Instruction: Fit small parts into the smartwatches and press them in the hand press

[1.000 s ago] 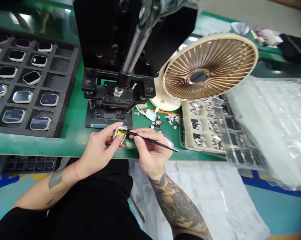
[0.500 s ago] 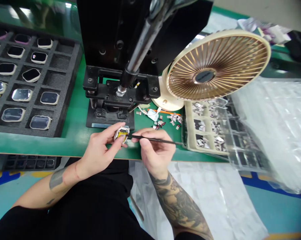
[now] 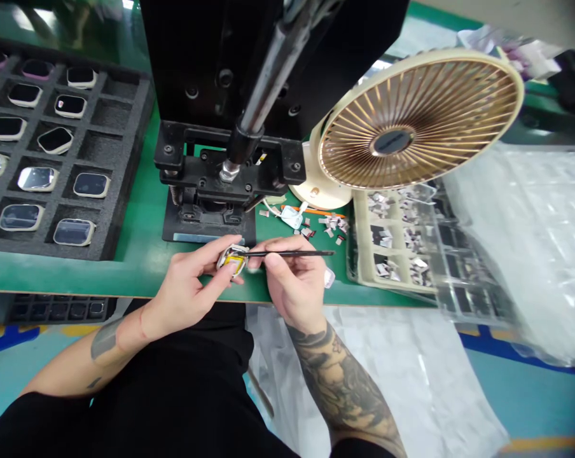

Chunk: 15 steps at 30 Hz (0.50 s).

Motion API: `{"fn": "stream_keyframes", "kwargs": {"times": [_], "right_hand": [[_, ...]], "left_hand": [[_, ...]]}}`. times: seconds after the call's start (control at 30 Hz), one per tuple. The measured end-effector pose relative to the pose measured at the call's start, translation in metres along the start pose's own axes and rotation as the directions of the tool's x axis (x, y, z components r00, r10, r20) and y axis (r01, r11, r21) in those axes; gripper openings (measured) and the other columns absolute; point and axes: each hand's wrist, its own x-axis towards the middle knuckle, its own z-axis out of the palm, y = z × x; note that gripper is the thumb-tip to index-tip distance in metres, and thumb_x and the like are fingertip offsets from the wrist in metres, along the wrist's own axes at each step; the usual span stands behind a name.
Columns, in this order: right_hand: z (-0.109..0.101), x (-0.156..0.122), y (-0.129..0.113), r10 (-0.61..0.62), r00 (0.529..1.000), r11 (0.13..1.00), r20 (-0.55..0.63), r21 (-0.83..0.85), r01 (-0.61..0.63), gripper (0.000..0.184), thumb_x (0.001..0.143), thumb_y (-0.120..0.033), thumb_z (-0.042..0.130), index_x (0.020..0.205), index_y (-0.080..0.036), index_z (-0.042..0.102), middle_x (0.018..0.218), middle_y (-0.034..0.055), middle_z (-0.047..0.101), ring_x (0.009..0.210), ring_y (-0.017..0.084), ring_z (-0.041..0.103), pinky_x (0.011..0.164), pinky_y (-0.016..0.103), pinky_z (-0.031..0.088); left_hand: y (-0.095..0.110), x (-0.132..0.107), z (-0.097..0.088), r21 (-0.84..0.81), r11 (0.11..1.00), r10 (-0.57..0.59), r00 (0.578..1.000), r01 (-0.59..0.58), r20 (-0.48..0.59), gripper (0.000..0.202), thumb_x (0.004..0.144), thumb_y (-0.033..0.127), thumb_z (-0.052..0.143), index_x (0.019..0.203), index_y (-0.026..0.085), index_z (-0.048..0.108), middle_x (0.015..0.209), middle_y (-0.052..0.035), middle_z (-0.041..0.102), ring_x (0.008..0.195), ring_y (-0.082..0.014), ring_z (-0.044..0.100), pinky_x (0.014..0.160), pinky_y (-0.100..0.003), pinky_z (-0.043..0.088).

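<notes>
Far to the left of the press [image 3: 206, 172], I'm keeping a black foam tray [image 3: 63, 152] of watch cases sitting in rows of square pockets, with some pockets showing dark faces and others shiny ones. Just in front of the press, at the edge of the green bench mat [image 3: 139, 191], I'm pinching a small watch case [image 3: 233, 259] with a yellow part [image 3: 235, 263] inside it between the thumb and curled fingers of my left hand [image 3: 187, 277], holding it up off the mat. My right hand [image 3: 287, 273] is closing in a pen-like grip around a thin black pick [image 3: 287, 253], and its tip is reaching across to the watch case, though I can't tell whether it is touching the yellow part. A small clear piece [image 3: 329, 277] is lying just beside my right hand. To the right of the press, scraps [image 3: 330, 222] are lying scattered on the mat below a cream desk fan [image 3: 418, 121], and a cream sorting tray [image 3: 392, 245] is sitting further right, filled with small pieces, with a clear plastic sheet [image 3: 521, 235] spreading out beyond it.
</notes>
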Motion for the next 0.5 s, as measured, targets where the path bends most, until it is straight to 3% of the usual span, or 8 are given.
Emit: {"fn": "stream_keyframes", "kwargs": {"times": [0.13,0.2,0.3,0.37,0.5], "right_hand": [[0.000,-0.001,-0.001,-0.004,0.991,0.998,0.132,0.058,-0.004,0.012,0.102,-0.032,0.087,0.108,-0.026,0.078,0.099,0.0034,0.084,0.076,0.018,0.081,0.072,0.036,0.072],[0.002,-0.003,0.000,-0.071,0.997,0.997,0.019,0.014,0.071,0.014,0.101,-0.033,0.088,0.109,-0.026,0.079,0.101,0.0042,0.085,0.079,0.018,0.082,0.073,0.035,0.072],[0.005,-0.002,0.002,-0.136,0.969,0.990,-0.206,-0.066,0.125,0.019,0.099,-0.036,0.091,0.108,-0.026,0.078,0.103,0.0037,0.085,0.080,0.017,0.082,0.077,0.033,0.072],[0.004,0.000,0.005,-0.134,0.963,0.988,-0.236,-0.107,0.112,0.023,0.097,-0.040,0.092,0.108,-0.026,0.077,0.103,0.0039,0.086,0.079,0.017,0.082,0.077,0.034,0.072],[0.006,0.004,0.010,-0.110,0.976,0.989,-0.188,-0.115,0.090,0.021,0.099,-0.037,0.091,0.107,-0.026,0.076,0.102,0.0031,0.086,0.078,0.018,0.083,0.076,0.034,0.071]], "left_hand": [[0.000,0.002,0.001,-0.044,0.999,-0.007,0.998,0.004,-0.064,0.043,0.111,0.025,0.077,0.153,0.019,0.074,0.119,-0.0080,0.090,0.093,-0.0185,0.090,0.084,-0.025,0.076],[0.001,0.004,0.003,-0.114,0.993,-0.047,0.992,0.033,-0.118,0.042,0.111,0.027,0.078,0.152,0.018,0.073,0.114,-0.0080,0.090,0.090,-0.0189,0.089,0.080,-0.026,0.076],[0.002,0.006,0.005,-0.217,0.975,-0.090,0.985,0.056,-0.150,0.043,0.111,0.031,0.078,0.152,0.018,0.072,0.112,-0.0091,0.090,0.088,-0.0217,0.090,0.076,-0.028,0.076],[0.003,0.006,0.005,-0.231,0.970,-0.108,0.983,0.073,-0.146,0.045,0.111,0.034,0.079,0.152,0.018,0.072,0.114,-0.0108,0.090,0.091,-0.0242,0.091,0.077,-0.030,0.076],[0.005,0.007,0.003,-0.244,0.964,-0.143,0.980,0.105,-0.141,0.049,0.110,0.043,0.080,0.151,0.018,0.073,0.116,-0.0120,0.090,0.092,-0.0263,0.091,0.079,-0.034,0.077]]}}
